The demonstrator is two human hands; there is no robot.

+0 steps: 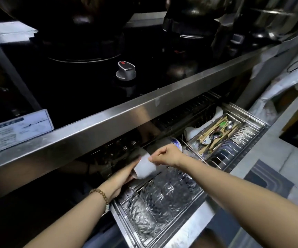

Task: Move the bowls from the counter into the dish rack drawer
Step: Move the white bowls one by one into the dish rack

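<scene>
— Where's the bowl now; off the counter (109,117)?

— Yes; the small white bowl (146,167) is over the open dish rack drawer (193,219), tipped on its side and caught between both hands.

— Who's got it?

— The left hand (121,178) cups it from the near left, fingers (135,164) curled round its wall; the right hand (169,155) pinches its far-right edge, narrowly.

— And where does it go?

— I'd guess down and a little far, next to the blue-and-white bowl (176,142) standing just behind it; the rack wires are right below. The cut-glass bowls (164,194) fill the near section; the cutlery basket (216,135) sits right. The left hand is nearer and carries the weight; which way the mouth faces, I can't tell.
</scene>
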